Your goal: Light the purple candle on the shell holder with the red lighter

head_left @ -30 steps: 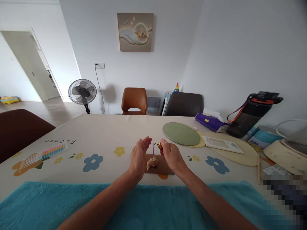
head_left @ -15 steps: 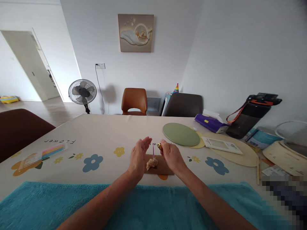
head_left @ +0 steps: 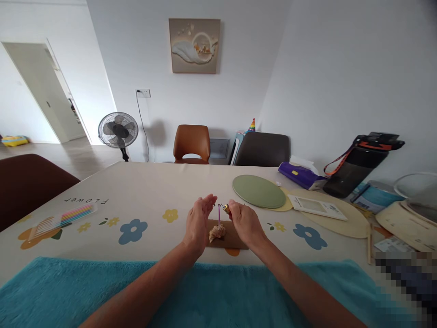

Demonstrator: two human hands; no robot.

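cupping left hand [head_left: 197,223], empty, at nine o'clock; clenching right hand [head_left: 247,223] at three; between, on card [head_left: 236,238], showing lump [head_left: 216,234] with candle [head_left: 219,215] already planted upright, seemingly unlit; gripping, in right hand, lighter [head_left: 226,208] beside candle's top.

Soft, fairly bright light, strongest on the left, fades to grey along the right wall [head_left: 341,68]. The fan [head_left: 118,130] throws a blurry shadow [head_left: 157,132]. Wide-angle stretching tilts the bottle [head_left: 357,166] outward; coarse pixels mask the near right corner; the far one darkens.
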